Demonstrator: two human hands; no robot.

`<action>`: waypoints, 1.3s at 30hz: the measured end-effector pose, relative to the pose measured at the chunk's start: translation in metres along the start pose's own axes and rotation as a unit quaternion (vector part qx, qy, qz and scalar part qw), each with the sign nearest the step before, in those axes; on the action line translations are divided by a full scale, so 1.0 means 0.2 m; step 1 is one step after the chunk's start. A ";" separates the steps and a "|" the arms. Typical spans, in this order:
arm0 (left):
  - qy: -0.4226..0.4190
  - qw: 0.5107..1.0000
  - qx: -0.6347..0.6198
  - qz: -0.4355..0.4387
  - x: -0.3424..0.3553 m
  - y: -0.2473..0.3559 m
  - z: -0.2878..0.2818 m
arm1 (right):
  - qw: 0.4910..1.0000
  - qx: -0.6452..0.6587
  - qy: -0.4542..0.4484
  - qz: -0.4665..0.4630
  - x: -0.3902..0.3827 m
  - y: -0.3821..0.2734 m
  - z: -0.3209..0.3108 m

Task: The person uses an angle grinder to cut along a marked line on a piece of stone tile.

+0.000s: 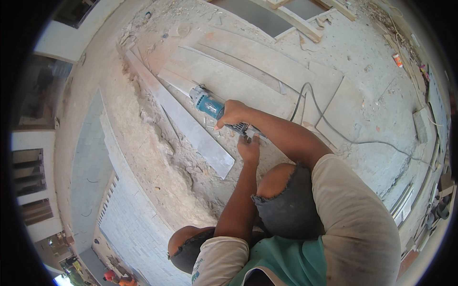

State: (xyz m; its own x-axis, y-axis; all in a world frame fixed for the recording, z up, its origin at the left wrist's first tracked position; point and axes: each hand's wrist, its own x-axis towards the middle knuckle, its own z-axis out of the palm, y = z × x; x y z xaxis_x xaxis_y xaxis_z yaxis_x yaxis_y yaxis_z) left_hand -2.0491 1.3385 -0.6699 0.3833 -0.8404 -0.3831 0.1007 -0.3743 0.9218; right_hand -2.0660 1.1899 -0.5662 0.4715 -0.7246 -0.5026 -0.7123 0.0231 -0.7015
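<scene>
A teal angle grinder point(208, 104) with a silver head lies across the middle of the view, its disc end pointing up and left over the pale slabs. My right hand point(234, 114) is closed around its body from above. At the dark rear end, the fingers of my left hand point(249, 148) are closed on the tool; their exact hold is partly hidden. Beneath the grinder's head is the edge of a large pale slab point(205, 71). Left of the tool, a long narrow grey slab strip point(191, 131) lies on the rubble.
A grey power cord point(334, 127) loops from behind my right forearm toward the right. Broken concrete edging point(157, 138) drops toward a blue-tiled pool point(129, 209) at left. Wooden frame pieces point(305, 28) lie at the top; debris lines the right side.
</scene>
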 end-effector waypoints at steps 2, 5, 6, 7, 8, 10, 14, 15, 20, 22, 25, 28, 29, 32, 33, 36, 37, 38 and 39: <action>-0.004 1.000 -0.010 0.009 0.01 0.00 0.00 | 1.000 -0.002 0.001 -0.002 0.00 0.01 0.00; -0.009 1.000 -0.015 0.008 0.01 -0.01 -0.01 | 1.000 0.001 -0.004 0.002 -0.01 0.01 0.00; -0.009 1.000 -0.004 -0.004 0.00 -0.01 -0.01 | 1.000 0.003 -0.004 -0.002 -0.01 0.01 0.00; -0.009 1.000 -0.015 0.003 0.00 0.00 0.00 | 1.000 0.003 -0.003 -0.005 -0.01 0.01 0.00; -0.007 1.000 -0.013 -0.001 0.00 0.00 0.00 | 1.000 -0.002 -0.003 -0.002 -0.01 0.02 0.00; -0.005 1.000 -0.017 -0.002 0.00 0.00 0.00 | 1.000 0.001 -0.007 -0.003 -0.02 0.02 0.00; -0.010 0.999 -0.034 0.002 0.00 0.01 0.00 | 1.000 -0.005 -0.012 0.008 -0.02 0.02 0.00; -0.009 1.000 -0.027 -0.005 0.00 0.00 0.00 | 1.000 -0.006 -0.010 0.004 -0.03 0.02 0.00; -0.010 0.998 -0.054 0.003 0.00 0.00 0.00 | 1.000 -0.016 -0.003 0.000 -0.04 0.04 0.00; -0.013 0.998 -0.062 0.004 0.00 0.01 0.00 | 1.000 -0.010 -0.003 -0.003 -0.05 0.04 0.00; -0.021 0.999 -0.046 0.001 -0.03 0.03 0.00 | 1.000 -0.010 -0.003 -0.002 -0.06 0.05 0.01; -0.034 0.999 -0.021 -0.016 -0.07 0.05 0.00 | 1.000 -0.013 -0.002 -0.004 -0.06 0.05 0.00; -0.040 0.998 -0.043 -0.026 -0.07 0.05 0.00 | 1.000 -0.017 -0.002 -0.002 -0.06 0.05 0.01; -0.053 0.995 -0.078 -0.041 -0.08 0.05 0.01 | 1.000 -0.007 -0.002 -0.009 -0.07 0.05 0.00; -0.052 0.995 -0.072 -0.052 -0.08 0.04 0.01 | 1.000 -0.004 -0.004 -0.009 -0.07 0.05 0.00; -0.046 0.994 -0.096 0.004 -0.07 0.02 0.02 | 1.000 -0.007 -0.009 -0.003 -0.08 0.05 0.00; -0.046 0.994 -0.095 0.002 -0.07 0.02 0.02 | 1.000 -0.007 -0.010 -0.002 -0.08 0.06 -0.01; -0.045 0.995 -0.094 0.001 -0.07 0.01 0.02 | 1.000 -0.010 -0.010 -0.002 -0.09 0.06 -0.01; -0.044 0.995 -0.093 0.001 -0.07 0.01 0.02 | 1.000 -0.006 -0.011 0.000 -0.09 0.06 -0.01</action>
State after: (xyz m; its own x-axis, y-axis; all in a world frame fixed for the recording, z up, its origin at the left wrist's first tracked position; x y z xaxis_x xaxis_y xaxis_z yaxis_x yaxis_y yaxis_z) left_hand -2.0584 1.3485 -0.6622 0.3029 -0.8754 -0.3768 0.2705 -0.3001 0.9148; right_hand -2.0834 1.2020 -0.5649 0.4833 -0.7091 -0.5134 -0.7185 0.0137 -0.6954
